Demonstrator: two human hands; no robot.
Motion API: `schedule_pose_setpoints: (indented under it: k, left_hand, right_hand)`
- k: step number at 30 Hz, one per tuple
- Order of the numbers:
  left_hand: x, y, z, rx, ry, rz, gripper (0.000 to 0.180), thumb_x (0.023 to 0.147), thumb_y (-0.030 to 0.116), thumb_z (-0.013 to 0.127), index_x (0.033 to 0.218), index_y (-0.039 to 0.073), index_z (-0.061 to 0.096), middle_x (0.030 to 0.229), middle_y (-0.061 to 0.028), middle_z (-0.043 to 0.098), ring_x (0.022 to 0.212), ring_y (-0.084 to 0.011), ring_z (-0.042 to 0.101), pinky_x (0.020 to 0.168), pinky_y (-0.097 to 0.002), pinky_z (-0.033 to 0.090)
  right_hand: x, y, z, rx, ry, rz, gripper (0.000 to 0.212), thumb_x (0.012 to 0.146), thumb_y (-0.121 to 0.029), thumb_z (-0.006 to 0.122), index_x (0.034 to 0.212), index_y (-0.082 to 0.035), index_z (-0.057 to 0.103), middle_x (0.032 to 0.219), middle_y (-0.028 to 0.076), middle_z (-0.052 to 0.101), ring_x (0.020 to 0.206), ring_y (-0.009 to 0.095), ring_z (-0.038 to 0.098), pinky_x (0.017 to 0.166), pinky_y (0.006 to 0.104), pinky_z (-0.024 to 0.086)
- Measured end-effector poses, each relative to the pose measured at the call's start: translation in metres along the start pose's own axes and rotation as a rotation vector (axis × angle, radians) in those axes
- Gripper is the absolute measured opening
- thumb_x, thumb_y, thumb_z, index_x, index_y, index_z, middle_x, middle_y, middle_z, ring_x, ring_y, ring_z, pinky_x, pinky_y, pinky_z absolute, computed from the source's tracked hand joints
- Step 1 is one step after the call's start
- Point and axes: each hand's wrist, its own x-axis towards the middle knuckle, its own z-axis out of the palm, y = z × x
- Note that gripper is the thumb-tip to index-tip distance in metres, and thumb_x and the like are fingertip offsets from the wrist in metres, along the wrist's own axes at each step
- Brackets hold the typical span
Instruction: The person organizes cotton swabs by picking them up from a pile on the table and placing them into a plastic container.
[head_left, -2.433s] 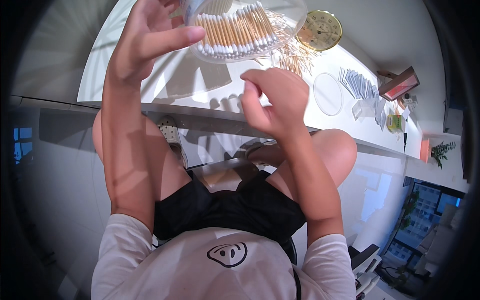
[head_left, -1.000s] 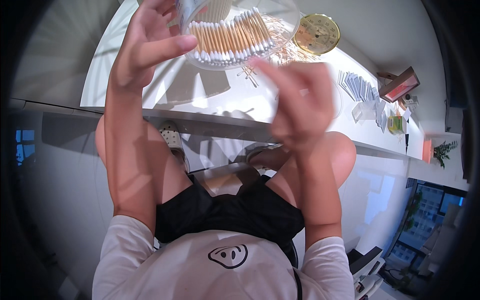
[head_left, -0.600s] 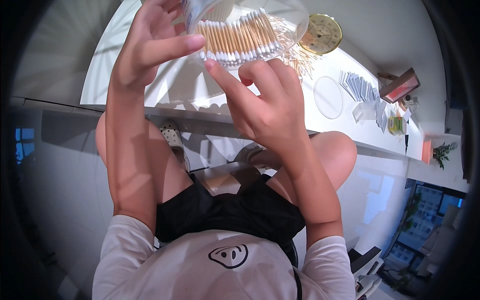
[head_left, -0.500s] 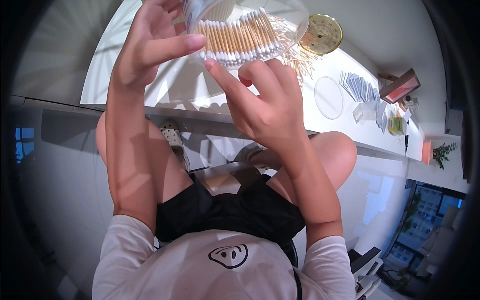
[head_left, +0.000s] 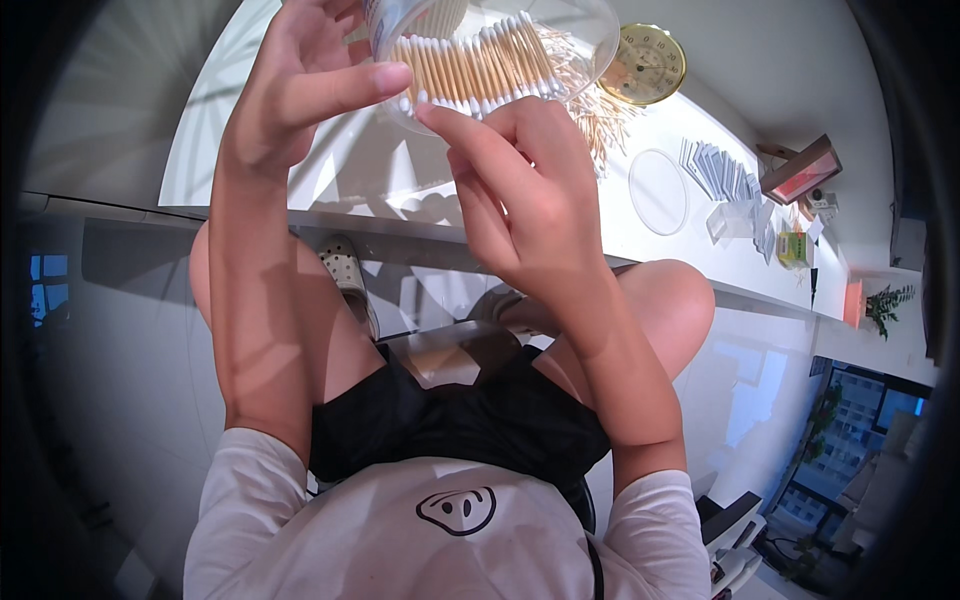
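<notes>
A clear round plastic tub is tipped toward me over the white table. Inside it, wooden-stemmed cotton swabs lie side by side in a neat layer with their white tips in line. My left hand is shut on the tub's left side, thumb over the rim and the other fingers partly hidden behind. The index finger of my right hand stretches out to the swab tips at the front left. Its other fingers are bent near the tub's lower rim, and I see nothing held in them.
Loose swabs are heaped behind the tub. A round gold-rimmed dial gauge stands beyond them. Farther right are a clear round lid, a fan of cards, a clear box, a small yellow-green box and a frame.
My right hand has moved slightly up, and its index fingertip has risen along the swab tips. The other fingers have shifted at the rim. My left hand and the tub hold nearly still.
</notes>
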Motion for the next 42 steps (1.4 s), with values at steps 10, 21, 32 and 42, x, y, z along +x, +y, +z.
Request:
schedule_pose_setpoints:
  k: [10,21,32,42]
  left_hand:
    - [0.000,-0.001,-0.002,0.000,-0.009,0.005,0.102,0.059,0.009,0.084,0.149,-0.003,0.037,0.145,-0.0160,0.050,0.138,-0.0269,0.046,0.118,-0.0376,0.031]
    - [0.000,-0.001,-0.002,-0.051,-0.016,-0.008,0.101,0.060,0.005,0.082,0.149,-0.004,0.036,0.145,-0.0162,0.049,0.138,-0.0274,0.045,0.119,-0.0384,0.031]
    - [-0.001,-0.003,0.000,-0.062,0.022,-0.021,0.102,0.058,0.007,0.082,0.149,-0.004,0.037,0.145,-0.0168,0.049,0.138,-0.0279,0.045,0.119,-0.0388,0.030]
    - [0.000,-0.004,0.002,-0.049,0.034,0.017,0.106,0.057,0.011,0.084,0.149,-0.006,0.036,0.145,-0.0182,0.049,0.134,-0.0294,0.049,0.117,-0.0386,0.034]
  right_hand:
    - [0.001,-0.004,-0.018,0.100,0.066,-0.147,0.044,0.072,0.006,0.062,0.114,-0.002,0.071,0.084,0.008,0.065,0.067,0.020,0.054,0.062,0.0314,0.043]
    - [0.004,0.000,-0.048,0.357,0.023,0.037,0.044,0.102,0.002,0.043,0.146,0.004,0.043,0.119,0.025,0.069,0.088,0.021,0.070,0.075,0.0261,0.053]
    - [-0.003,-0.009,-0.052,0.742,-0.076,0.492,0.030,0.101,-0.023,0.049,0.109,0.004,0.060,0.092,0.014,0.063,0.083,0.015,0.055,0.074,0.0307,0.043]
    - [0.003,-0.004,-0.062,0.505,-0.177,0.230,0.037,0.101,-0.030,0.048,0.082,-0.001,0.059,0.090,0.012,0.056,0.076,0.017,0.047,0.067,0.0281,0.035]
